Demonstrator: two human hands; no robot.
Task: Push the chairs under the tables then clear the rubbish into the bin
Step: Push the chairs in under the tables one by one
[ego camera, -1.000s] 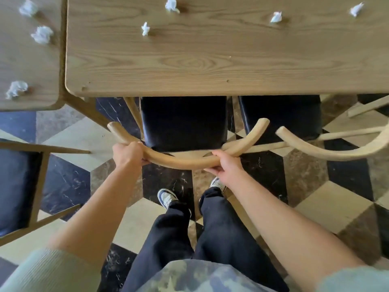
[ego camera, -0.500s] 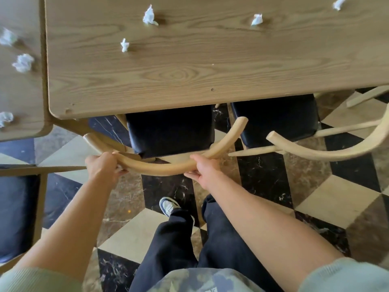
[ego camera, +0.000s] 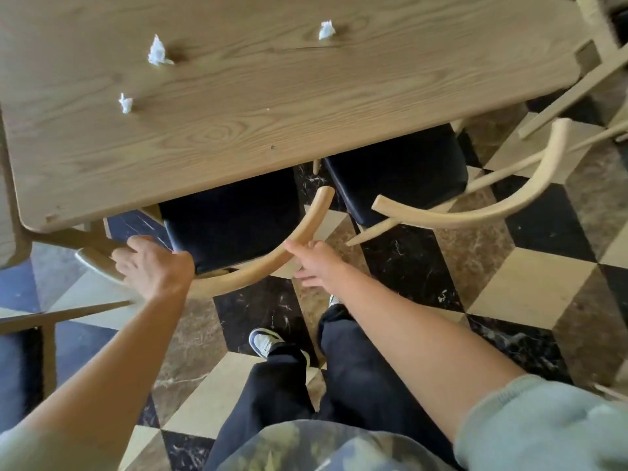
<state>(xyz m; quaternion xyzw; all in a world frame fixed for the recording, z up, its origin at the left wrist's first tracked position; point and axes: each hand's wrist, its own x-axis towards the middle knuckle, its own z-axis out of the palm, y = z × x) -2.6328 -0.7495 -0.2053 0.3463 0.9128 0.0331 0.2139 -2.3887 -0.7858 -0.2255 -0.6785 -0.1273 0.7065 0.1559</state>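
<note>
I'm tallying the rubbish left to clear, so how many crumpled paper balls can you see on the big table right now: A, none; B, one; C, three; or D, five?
C: three white paper balls lie on the table, one at upper left, one below it, and one further right.

Just one view here — a wide-angle head cam looking forward and steeply down from standing height. It's tilted a bit, so the light oak table top (ego camera: 272, 107) slants across the upper frame. The wearer's own forearms, dark trousers and the checkered marble floor (ego camera: 530, 294) fill the lower half — close range, edges bowed by the lens.
</note>
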